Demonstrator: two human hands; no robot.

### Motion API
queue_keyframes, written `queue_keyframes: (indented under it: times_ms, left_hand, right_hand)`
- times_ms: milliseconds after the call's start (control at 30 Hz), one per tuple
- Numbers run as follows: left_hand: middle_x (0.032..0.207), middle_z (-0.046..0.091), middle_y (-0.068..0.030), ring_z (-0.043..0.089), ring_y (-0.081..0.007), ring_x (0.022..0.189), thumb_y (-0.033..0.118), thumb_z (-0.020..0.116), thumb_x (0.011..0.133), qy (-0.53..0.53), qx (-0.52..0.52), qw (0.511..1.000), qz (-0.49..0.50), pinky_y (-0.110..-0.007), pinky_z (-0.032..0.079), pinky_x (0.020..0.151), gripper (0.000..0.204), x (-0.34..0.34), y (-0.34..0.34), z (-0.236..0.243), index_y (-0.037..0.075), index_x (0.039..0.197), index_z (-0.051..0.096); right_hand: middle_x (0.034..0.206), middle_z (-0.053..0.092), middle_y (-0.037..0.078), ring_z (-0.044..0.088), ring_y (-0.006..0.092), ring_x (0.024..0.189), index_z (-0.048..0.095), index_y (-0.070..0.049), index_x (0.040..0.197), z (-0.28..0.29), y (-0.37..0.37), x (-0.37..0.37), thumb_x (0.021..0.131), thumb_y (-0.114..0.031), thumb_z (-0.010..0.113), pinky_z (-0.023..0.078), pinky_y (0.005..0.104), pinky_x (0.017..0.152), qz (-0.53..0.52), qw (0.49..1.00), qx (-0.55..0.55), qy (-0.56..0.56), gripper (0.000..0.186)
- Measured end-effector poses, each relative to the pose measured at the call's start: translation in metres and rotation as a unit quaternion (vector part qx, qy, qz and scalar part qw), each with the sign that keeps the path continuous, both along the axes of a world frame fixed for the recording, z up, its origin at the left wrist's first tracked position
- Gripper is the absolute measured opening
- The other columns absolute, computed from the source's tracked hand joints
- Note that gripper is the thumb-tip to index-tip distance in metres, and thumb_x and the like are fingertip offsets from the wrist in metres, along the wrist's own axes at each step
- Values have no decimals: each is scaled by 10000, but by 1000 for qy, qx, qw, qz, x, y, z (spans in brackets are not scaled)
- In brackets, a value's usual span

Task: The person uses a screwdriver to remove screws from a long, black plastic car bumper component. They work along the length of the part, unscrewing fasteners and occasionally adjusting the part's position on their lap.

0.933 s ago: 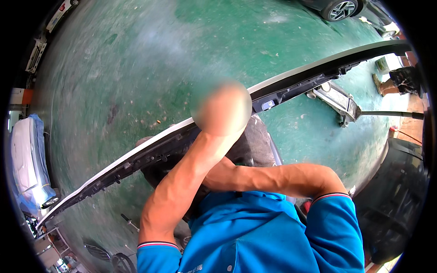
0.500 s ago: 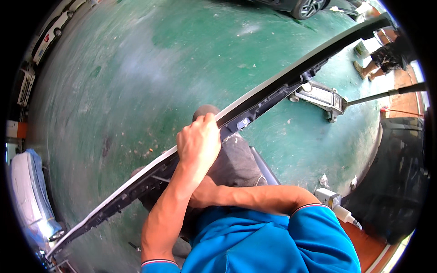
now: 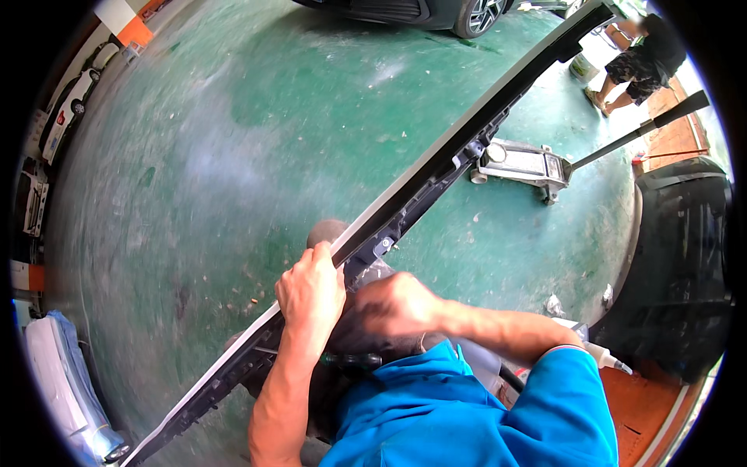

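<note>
A long car trim strip (image 3: pixel 420 175), white along one edge and black underneath with clips and brackets, slants from lower left to upper right across my lap. My left hand (image 3: pixel 310 292) grips it near the middle, fingers wrapped over the white edge. My right hand (image 3: pixel 393 303) is just right of the left one, below the strip; it is blurred and its fingers are unclear. A screwdriver with a dark green and black handle (image 3: pixel 350 360) lies by my lap, below both hands.
A floor jack (image 3: pixel 521 163) with a long handle stands beyond the strip. A person (image 3: pixel 646 58) stands at upper right. A dark car (image 3: pixel 389 9) is behind; white cars (image 3: pixel 66 117) line the left. A black panel (image 3: pixel 677 265) and a white-nozzled bottle (image 3: pixel 603 356) are at right.
The strip slants more steeply and my left hand sits lower in view. My right hand has come up rightward from behind my left forearm, uncovering the screwdriver. The view has shifted.
</note>
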State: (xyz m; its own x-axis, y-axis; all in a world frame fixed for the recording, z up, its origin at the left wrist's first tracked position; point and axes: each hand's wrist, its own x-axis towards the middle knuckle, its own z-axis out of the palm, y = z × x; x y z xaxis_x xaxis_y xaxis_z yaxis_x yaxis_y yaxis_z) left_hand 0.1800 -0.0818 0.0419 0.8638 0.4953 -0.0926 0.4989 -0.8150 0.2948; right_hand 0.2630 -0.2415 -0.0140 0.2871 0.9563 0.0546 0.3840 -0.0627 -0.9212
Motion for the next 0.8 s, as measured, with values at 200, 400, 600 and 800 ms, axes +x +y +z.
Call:
queue_keyframes:
  times_ms: [200, 400, 600, 800]
  left_hand:
    - [1050, 727, -177, 701, -431, 925, 156, 772, 861, 7, 12, 1000, 15, -506, 557, 807, 328, -1, -4, 6, 42, 1149, 662]
    - [1057, 731, -182, 700, -429, 942, 160, 776, 862, -3, 16, 999, 28, -502, 547, 818, 340, 1, -8, 8, 53, 1168, 675]
    - [1031, 731, -191, 702, -426, 925, 158, 777, 861, -20, 21, 999, 16, -501, 540, 803, 343, 4, -10, 10, 45, 1167, 675]
    - [1148, 708, -243, 686, -437, 1054, 204, 812, 830, -7, -33, 999, -14, -476, 539, 901, 566, 6, -6, 21, -2, 1314, 602]
  right_hand:
    - [847, 711, 59, 681, 129, 775, 711, 18, 900, 26, -57, 104, 789, 87, 665, 537, 273, 681, -174, 949, 22, 260, 139]
    - [861, 694, 49, 638, 106, 777, 682, -18, 876, 48, -85, 158, 814, 56, 637, 523, 257, 737, -349, 906, 201, 130, 107]
    - [917, 678, 113, 655, 164, 731, 598, 20, 1078, 53, -65, 225, 935, -61, 629, 545, 270, 686, -562, 705, 345, 262, 168]
    - [900, 674, 75, 664, 168, 718, 626, 15, 1088, 61, -8, 231, 969, -95, 597, 571, 319, 638, -520, 669, 358, 393, 164]
